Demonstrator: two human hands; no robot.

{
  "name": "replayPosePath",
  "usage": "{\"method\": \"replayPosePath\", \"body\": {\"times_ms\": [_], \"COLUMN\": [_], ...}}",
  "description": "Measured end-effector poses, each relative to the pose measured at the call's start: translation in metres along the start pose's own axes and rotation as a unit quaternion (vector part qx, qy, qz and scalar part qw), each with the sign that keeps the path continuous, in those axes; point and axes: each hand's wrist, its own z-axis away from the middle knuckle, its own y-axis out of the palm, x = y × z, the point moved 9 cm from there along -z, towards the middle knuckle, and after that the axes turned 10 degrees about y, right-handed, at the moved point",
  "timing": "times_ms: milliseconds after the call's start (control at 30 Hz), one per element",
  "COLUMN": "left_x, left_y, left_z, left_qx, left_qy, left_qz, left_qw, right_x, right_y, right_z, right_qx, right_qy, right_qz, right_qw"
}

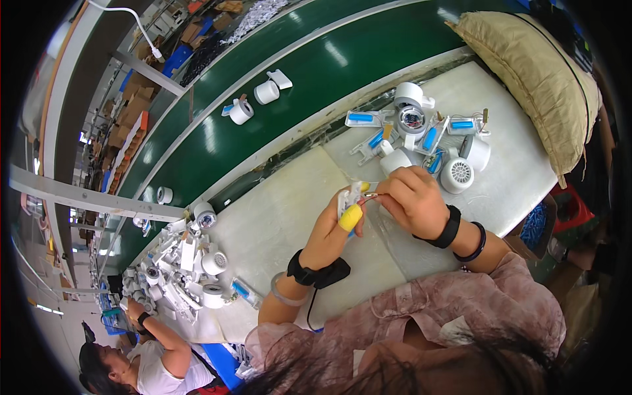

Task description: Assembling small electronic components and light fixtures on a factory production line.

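Note:
My left hand (pixel 326 234) is closed around a white plastic housing (pixel 343 199), with yellow covers on the thumb and a fingertip. A bit of blue shows below the thumb. Opposite it, my right hand (pixel 416 201) pinches a thin reddish wire (pixel 370 196) that runs to the housing; its tip is too small to make out. Just beyond my right hand lie white housings with blue batteries (pixel 429 139) and several round white fan-like units, one with a grille (pixel 457 174) facing up.
A large pile of white parts (pixel 181 263) covers the table's left end, near a co-worker (pixel 155 355). Behind the table runs a green conveyor belt (pixel 303 85) carrying white units (pixel 267 92). A tan sack (pixel 533 72) stands at the far right, above a bin of blue batteries (pixel 534 227).

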Motion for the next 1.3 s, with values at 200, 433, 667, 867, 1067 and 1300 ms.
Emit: {"method": "replayPosePath", "body": {"times_ms": [200, 433, 667, 867, 1067, 1300], "left_x": [0.025, 0.021, 0.009, 0.016, 0.019, 0.009], "left_y": [-0.002, 0.0, 0.007, 0.003, 0.003, 0.009], "left_z": [-0.001, -0.001, 0.001, 0.001, 0.004, 0.006], "left_qx": [-0.138, -0.117, -0.092, -0.113, -0.125, -0.109], "left_qy": [-0.073, -0.012, 0.045, 0.018, 0.026, 0.044], "left_qz": [0.054, 0.093, -0.025, 0.135, 0.082, 0.024], "left_qw": [0.986, 0.989, 0.994, 0.984, 0.988, 0.993], "right_x": [0.0, 0.012, 0.011, 0.013, 0.014, 0.013], "right_y": [0.0, -0.005, -0.001, 0.0, -0.003, -0.002], "right_z": [0.005, 0.009, 0.008, 0.012, 0.015, 0.013], "right_qx": [-0.039, -0.064, -0.048, -0.044, -0.072, -0.048], "right_qy": [-0.024, -0.073, -0.066, -0.105, -0.108, -0.114], "right_qz": [-0.041, -0.069, -0.086, -0.085, -0.067, -0.086], "right_qw": [0.998, 0.993, 0.993, 0.99, 0.989, 0.989]}}
